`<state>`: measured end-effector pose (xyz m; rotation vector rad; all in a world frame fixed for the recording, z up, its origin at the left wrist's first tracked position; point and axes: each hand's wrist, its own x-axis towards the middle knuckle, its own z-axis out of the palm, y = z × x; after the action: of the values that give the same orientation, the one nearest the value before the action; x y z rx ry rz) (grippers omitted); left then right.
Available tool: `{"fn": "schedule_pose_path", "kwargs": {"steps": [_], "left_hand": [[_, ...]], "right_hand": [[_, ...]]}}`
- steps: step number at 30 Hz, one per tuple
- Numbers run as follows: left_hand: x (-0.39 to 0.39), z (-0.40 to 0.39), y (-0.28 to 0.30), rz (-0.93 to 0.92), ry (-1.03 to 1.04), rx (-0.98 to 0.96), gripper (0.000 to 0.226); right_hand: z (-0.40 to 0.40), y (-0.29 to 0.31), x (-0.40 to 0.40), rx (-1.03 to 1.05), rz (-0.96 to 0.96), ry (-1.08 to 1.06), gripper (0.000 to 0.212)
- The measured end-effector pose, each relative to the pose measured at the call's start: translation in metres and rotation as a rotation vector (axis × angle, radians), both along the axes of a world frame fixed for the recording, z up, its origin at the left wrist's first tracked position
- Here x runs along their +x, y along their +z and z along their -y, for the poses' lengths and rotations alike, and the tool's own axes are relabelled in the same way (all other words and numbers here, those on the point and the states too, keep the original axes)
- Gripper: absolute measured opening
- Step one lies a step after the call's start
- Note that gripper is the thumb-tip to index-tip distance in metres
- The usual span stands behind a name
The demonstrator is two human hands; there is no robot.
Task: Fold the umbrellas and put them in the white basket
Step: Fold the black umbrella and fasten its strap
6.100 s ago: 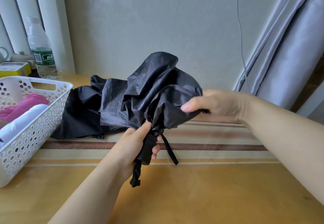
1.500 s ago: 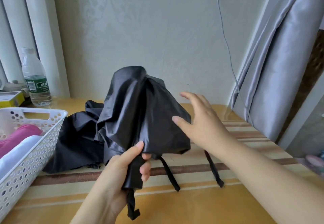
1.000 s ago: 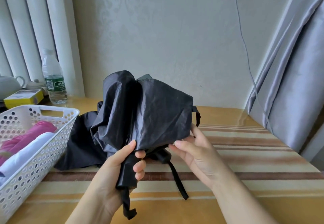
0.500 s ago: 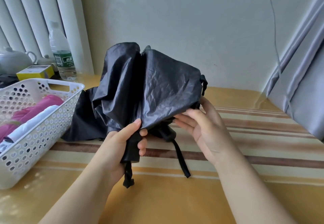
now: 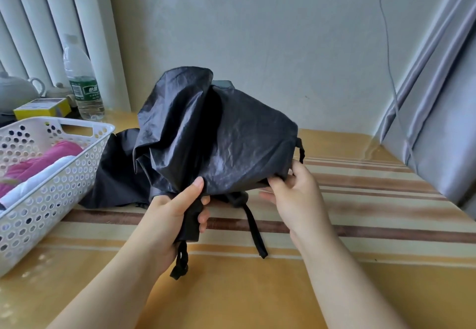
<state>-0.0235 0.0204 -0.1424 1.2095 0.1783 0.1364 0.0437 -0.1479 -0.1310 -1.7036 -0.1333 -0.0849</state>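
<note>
Nearest, at the lower edge: two bare forearms above a yellow wooden table (image 5: 231, 297) with a striped cloth runner (image 5: 373, 200) in cream and brown. Left hand (image 5: 172, 215) wrapped round the short black handle of a collapsed black fabric umbrella (image 5: 226, 146), fingers curled tightly on the handle, thumb lying up along the gathered canopy. Below that hand, a black wrist loop (image 5: 180, 261) hanging from the handle end. Right hand (image 5: 296, 194) at the lower right hem of the crumpled canopy, thumb and fingers pinching the fabric edge. Between the two hands, a black closing strap (image 5: 253, 228) hanging down, its end on the runner. Umbrella held up above the table, tip pointing away, canopy loose and not yet wrapped.

Just behind, more black fabric (image 5: 116, 174) lying on the table; whether a second umbrella, not clear. To the left of it, a white perforated plastic basket (image 5: 51, 176) holding a folded pink umbrella (image 5: 38, 164) and a folded white umbrella (image 5: 46, 179) side by side.

Further back on the left: a yellow box (image 5: 41, 107), a clear plastic water bottle (image 5: 82, 81) with green label, a white teapot (image 5: 15, 92). Farthest: a pale wall with a thin hanging cable (image 5: 386, 45), grey curtains (image 5: 438, 97) at the right.
</note>
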Motion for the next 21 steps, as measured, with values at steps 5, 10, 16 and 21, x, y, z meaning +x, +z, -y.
{"fn": "schedule_pose_path", "kwargs": {"steps": [5,10,16,21], "left_hand": [[0.0,0.006,0.0,0.006,0.029,-0.012,0.033],[0.003,0.01,0.001,-0.018,0.174,-0.16,0.034],[0.0,0.005,0.005,-0.054,0.13,-0.159,0.034],[-0.001,0.012,0.004,-0.045,0.113,-0.144,0.03]], "right_hand": [[0.005,-0.001,-0.004,-0.205,0.244,-0.157,0.02],[-0.006,0.008,-0.014,0.361,0.161,-0.069,0.045],[-0.013,0.004,-0.014,0.304,-0.035,0.016,0.053],[-0.009,0.003,-0.012,0.168,-0.11,-0.118,0.04]]}}
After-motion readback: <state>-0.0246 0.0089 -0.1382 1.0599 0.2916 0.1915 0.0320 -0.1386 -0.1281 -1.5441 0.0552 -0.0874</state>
